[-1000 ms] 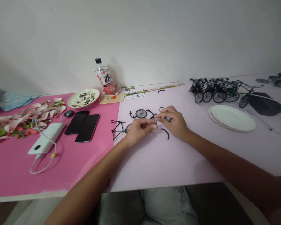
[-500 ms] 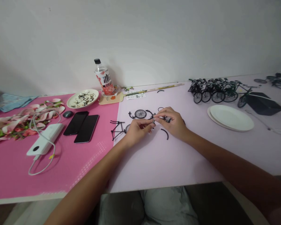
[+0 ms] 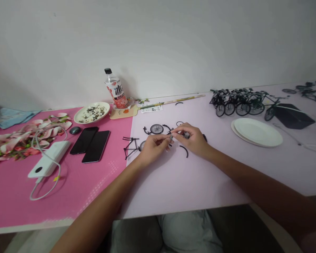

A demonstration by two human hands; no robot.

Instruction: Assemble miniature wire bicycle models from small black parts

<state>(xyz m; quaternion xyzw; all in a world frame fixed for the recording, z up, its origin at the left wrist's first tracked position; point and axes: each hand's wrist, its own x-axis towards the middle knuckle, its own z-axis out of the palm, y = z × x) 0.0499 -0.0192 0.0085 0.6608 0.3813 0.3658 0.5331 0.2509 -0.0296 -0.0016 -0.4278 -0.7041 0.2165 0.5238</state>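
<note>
My left hand (image 3: 153, 146) and my right hand (image 3: 191, 137) meet over the pale table, fingertips pinched together on a tiny silver model-bicycle part (image 3: 171, 137). What the part is exactly is too small to make out. Around the hands lie loose pieces: a spoked wheel (image 3: 157, 129), a black bicycle frame (image 3: 129, 145), a curved black mudguard (image 3: 184, 150) and a second wheel partly hidden behind my left hand.
Several finished model bicycles (image 3: 239, 103) stand at the back right beside stacked white plates (image 3: 256, 131) and a black box (image 3: 291, 116). On the pink mat lie two phones (image 3: 90, 143), a power bank with cable (image 3: 48, 159), a dish (image 3: 91, 112), a bottle (image 3: 116, 89) and flowers (image 3: 23, 133).
Both hands stay pinched on the small part, with only slight finger movement. The view has shifted a little, so everything sits slightly further left.
</note>
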